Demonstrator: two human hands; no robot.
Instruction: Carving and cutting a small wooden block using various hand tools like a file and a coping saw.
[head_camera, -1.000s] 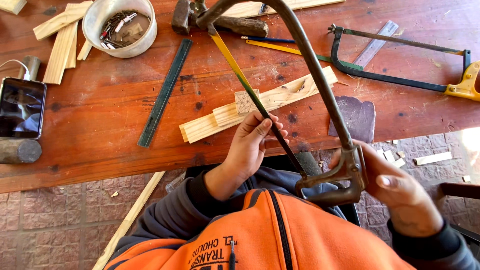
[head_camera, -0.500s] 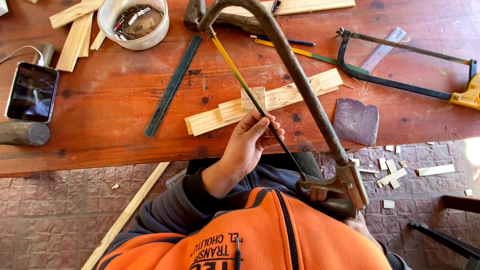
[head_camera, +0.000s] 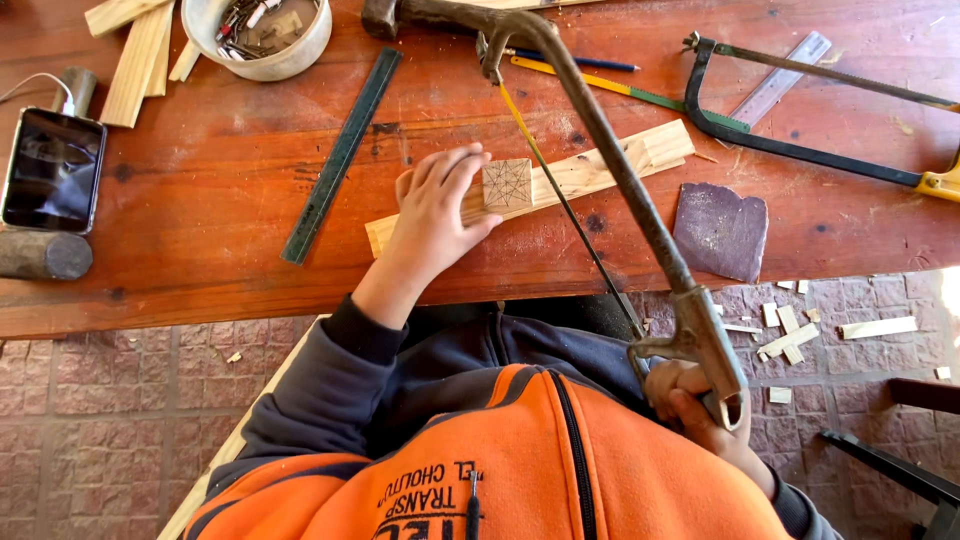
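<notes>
Left hand (head_camera: 435, 215) has moved up onto the table (head_camera: 200, 200): a second ago it hung at the table edge near the saw blade, now it lies flat on the wooden strip (head_camera: 580, 175), fingers (head_camera: 450, 165) just left of the small marked block (head_camera: 507, 184). That block's drawn face now shows; earlier the hand partly hid it. Hacksaw (head_camera: 610, 190) has shifted: blade now crosses the strip right of the block. Right hand (head_camera: 700, 410), briefly out of view, is back on the handle, below the table edge.
</notes>
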